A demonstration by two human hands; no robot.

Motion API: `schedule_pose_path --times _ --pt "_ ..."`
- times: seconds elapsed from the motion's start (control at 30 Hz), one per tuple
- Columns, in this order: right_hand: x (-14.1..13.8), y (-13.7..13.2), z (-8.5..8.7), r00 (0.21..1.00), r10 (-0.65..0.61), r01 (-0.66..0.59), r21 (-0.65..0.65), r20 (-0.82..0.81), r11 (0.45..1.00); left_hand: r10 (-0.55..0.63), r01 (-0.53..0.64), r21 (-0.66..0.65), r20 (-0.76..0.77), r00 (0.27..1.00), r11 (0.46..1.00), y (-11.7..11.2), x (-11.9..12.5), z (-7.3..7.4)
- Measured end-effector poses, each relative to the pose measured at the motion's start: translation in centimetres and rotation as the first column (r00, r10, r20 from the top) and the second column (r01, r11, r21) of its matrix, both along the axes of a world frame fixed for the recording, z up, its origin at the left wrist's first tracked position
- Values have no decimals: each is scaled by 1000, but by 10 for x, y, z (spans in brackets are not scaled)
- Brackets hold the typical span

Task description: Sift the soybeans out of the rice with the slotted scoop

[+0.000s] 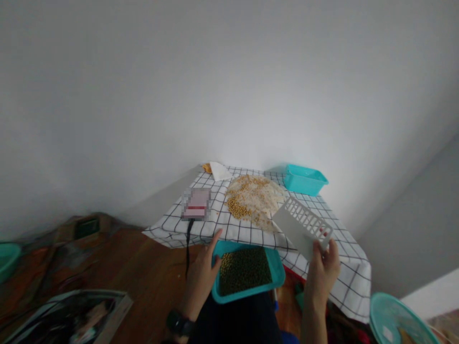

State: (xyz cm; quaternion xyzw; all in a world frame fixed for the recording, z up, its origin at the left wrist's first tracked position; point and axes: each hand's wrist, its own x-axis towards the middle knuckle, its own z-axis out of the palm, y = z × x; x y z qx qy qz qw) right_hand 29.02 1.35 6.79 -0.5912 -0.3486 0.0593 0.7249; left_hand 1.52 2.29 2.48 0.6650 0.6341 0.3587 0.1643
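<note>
Right hand (324, 265) pinching slotted board (296, 231) extending forward-left; left hand (204, 265) spread at left rim of turquoise tray (278, 270).

Seemingly a home, given the checked tablecloth (349, 246)

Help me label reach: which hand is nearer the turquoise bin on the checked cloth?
Right. The right hand, holding the slotted sheet, is in front of the bin; the left hand is farther, by the tray's left edge.

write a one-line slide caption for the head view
The right hand holds a slotted pale panel beside scattered yellow grains; the left hand is at a turquoise tray of mostly darker grains.
</note>
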Motion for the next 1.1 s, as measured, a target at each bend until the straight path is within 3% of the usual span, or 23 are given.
schedule_pose_path --times 0.17,0.7,1.1 --pt "2 1 -4 1000 15 -15 -11 16 1000 8 -8 3 -8 1000 1000 1 1 1" --pt "-13 -7 9 996 83 -83 -7 -46 997 -22 21 36 11 1000 999 1 0 -3" --pt "-3 -10 -2 997 66 -67 -41 -34 997 -10 9 89 17 1000 996 5 -2 -10"
